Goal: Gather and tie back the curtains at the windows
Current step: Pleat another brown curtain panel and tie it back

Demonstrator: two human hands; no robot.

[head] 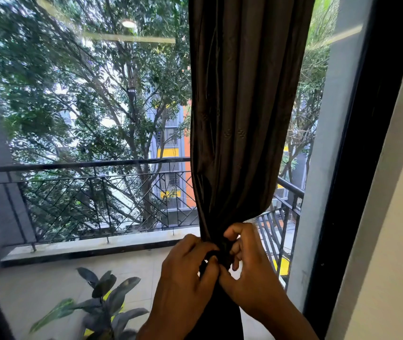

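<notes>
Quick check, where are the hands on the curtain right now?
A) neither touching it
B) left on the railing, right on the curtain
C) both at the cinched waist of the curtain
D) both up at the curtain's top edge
C: the left hand and right hand both grip the dark curtain where it narrows into a bunch.

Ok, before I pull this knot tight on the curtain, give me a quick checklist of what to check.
1. Curtain gathered into one bunch at the hands: ok.
2. Left hand gripping the bunch: ok.
3. Right hand gripping the bunch: ok.
4. Tie wrapped fully round the bunch: cannot tell, fingers hide it.
5. Fabric clear of the left part of the window glass: ok.
6. Fabric hanging straight below the hands: cannot tell, mostly hidden by the arms.
</notes>
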